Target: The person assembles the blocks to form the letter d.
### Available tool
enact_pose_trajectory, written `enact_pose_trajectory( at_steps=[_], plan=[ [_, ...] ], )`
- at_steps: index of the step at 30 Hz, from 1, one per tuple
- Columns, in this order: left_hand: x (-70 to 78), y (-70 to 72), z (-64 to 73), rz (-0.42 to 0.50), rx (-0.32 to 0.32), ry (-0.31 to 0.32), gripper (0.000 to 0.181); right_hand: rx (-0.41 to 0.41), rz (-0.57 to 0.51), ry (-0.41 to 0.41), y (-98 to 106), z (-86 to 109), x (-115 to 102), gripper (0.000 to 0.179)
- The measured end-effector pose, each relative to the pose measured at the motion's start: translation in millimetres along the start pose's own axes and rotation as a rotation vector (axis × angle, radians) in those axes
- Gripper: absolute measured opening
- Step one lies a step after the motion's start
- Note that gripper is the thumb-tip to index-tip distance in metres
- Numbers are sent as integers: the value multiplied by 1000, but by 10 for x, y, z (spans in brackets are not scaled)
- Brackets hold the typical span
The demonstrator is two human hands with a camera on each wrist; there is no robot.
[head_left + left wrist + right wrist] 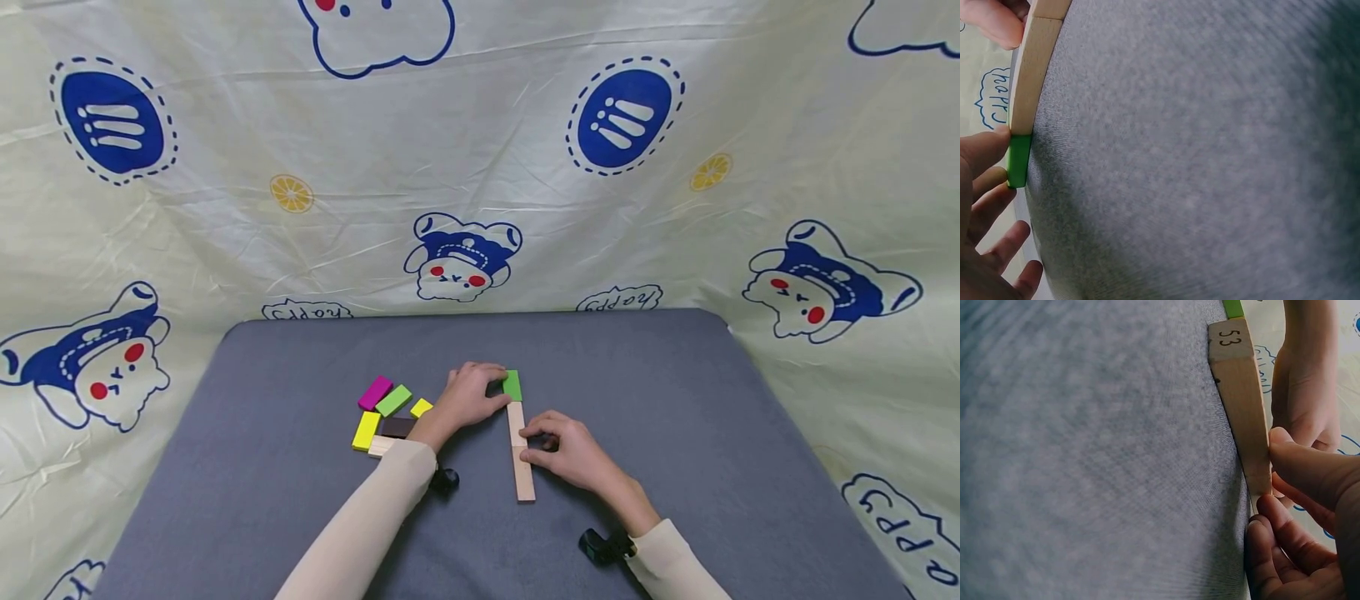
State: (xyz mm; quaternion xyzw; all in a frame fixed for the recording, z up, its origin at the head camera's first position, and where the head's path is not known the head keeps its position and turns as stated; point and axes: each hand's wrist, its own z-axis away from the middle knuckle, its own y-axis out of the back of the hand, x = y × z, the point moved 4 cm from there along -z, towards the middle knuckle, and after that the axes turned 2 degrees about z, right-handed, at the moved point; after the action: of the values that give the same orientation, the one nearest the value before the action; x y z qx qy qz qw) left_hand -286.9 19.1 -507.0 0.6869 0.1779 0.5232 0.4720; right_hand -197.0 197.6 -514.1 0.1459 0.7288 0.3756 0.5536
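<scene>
Grey cloth-covered table (637, 358); three blocks laid end to end in one straight row, right of the table's middle line as the wearer sees it. Row's long axis runs away from the wearer, far end leaning slightly left. Green block (513, 387) caps the far end, its own length along the row; far wooden block (515, 421) abuts it, near wooden block (524, 479) follows in line. Near block's end face carries the printed number 53 (1230, 337), toward the wearer.

Left hand (471, 393) pinches the green block from the left: thumb by the joint with the wood, fingertips at the far end, remaining fingers spread. Right hand (572, 450) sits on the opposite side, fingers bent, thumb and fingertips touching the wooden pair's right side around their joint; cannot tell whether it grips. Hands apart, row between them.

Left of the row, a loose cluster: magenta block (375, 392) and light-green block (393, 401), both slanting far-right; yellow block (367, 431) pointing mostly away; dark brown block (396, 427) crosswise; small visible part of another yellow block (422, 407); pale wooden block (379, 447), partly behind the left sleeve (360, 525).
</scene>
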Motion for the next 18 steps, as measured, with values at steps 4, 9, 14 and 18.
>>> enact_pose_trajectory(
  at_steps=[4, 9, 14, 18],
  plan=[
    [7, -1, 5, -13, -7, -2, 47, -2, 5, -2, -7, 0, 2, 23],
    [28, 4, 18, -25, -16, -7, 45, -5, 14, -11, -11, -2, 13, 23],
    [52, 18, 45, -30, -20, -8, 48, -5, 13, -16, -2, -4, 8, 23],
    [47, 35, 94, -8, -21, -9, 57, -3, 21, -15, 0, 3, 6, 23]
  ],
)
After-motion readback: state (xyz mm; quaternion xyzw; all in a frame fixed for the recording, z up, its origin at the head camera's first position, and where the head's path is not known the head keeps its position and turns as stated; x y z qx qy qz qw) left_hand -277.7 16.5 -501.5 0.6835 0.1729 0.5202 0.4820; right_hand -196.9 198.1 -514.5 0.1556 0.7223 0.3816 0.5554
